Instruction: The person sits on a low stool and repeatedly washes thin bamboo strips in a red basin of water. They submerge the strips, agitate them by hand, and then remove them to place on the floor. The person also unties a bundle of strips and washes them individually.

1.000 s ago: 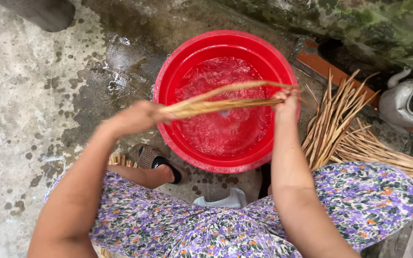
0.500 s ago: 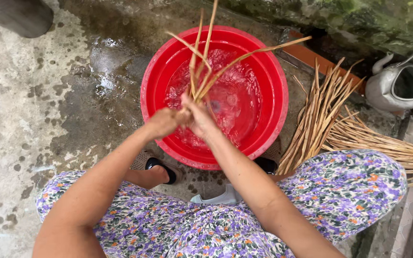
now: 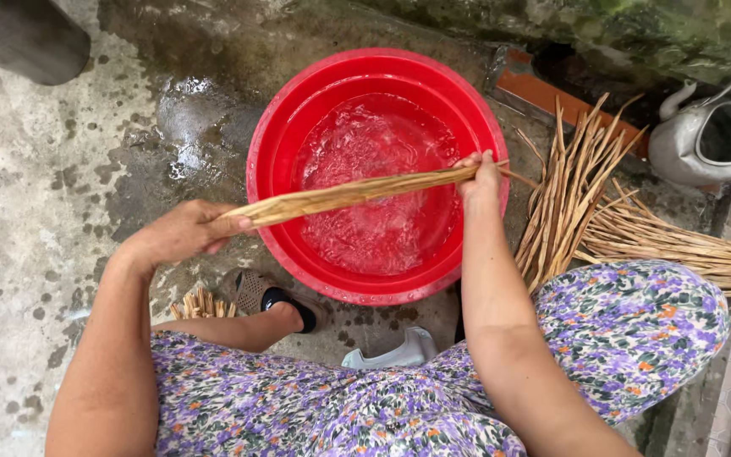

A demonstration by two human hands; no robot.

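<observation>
A bundle of tan reed strips (image 3: 353, 195) stretches nearly level across a red plastic basin (image 3: 277, 144) of rippling water, held just above the surface. The left hand (image 3: 181, 233) has its fingers clenched around one end of the bundle, outside the basin's rim, while the right hand (image 3: 480, 179) grasps the other end over the far rim. More loose strips (image 3: 585, 195) lie on the wet concrete floor (image 3: 35, 178) beside the basin, near a grey kettle (image 3: 708, 135).
</observation>
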